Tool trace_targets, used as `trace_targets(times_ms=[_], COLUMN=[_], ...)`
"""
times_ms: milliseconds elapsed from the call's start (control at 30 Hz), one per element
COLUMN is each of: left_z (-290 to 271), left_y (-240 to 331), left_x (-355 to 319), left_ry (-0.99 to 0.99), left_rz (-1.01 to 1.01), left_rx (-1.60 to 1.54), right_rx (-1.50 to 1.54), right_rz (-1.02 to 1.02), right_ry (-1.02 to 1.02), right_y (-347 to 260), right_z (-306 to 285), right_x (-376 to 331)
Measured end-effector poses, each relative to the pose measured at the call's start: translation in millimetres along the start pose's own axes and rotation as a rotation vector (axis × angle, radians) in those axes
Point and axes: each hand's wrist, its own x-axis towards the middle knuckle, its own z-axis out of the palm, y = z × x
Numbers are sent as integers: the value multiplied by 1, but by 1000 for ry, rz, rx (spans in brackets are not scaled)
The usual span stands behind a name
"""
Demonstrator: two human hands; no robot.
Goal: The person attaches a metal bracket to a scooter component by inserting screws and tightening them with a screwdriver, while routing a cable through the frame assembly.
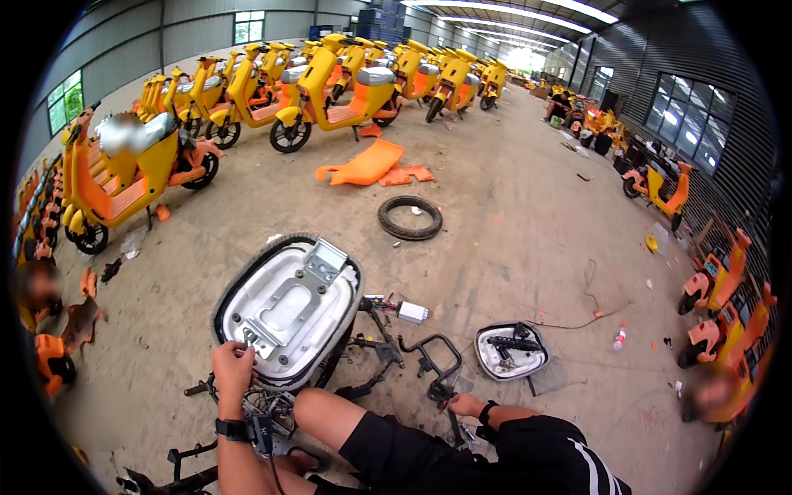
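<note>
An upturned scooter seat (224, 309) lies in front of me, its white underside showing and a silver metal bracket (285, 309) fixed along it. My left hand (233, 369) is at the bracket's near end. Thumb and fingers pinch together there, on a part too small to name. My right hand (467, 405) reaches low beside a black tubular metal frame (445, 346). Its fingers are closed at a dark piece of the frame, and what they hold is hidden. A smaller upturned seat (488, 355), with a black shock absorber (513, 343) lying in it, sits right of that hand.
A tangle of wires (276, 408) and a silver box (412, 312) lie around my legs. Farther off are a black tyre (410, 218) and orange panels (367, 165). Yellow scooters (330, 91) stand in rows. A bottle (619, 337) is on the floor at right.
</note>
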Motion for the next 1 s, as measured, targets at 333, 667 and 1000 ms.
trace_targets(times_ms=[333,667,1000], left_z=[-2,13,-9], left_y=[-27,-6,-40], left_x=[3,10,17], left_ry=[52,177,377], left_rz=[159,436,454], left_rx=[37,115,297], right_rx=[921,-836,288], right_rz=[190,-419,273], right_ry=[-270,-431,-473], right_y=[-40,163,-75], right_z=[29,32,11], right_x=[-109,-46,-29])
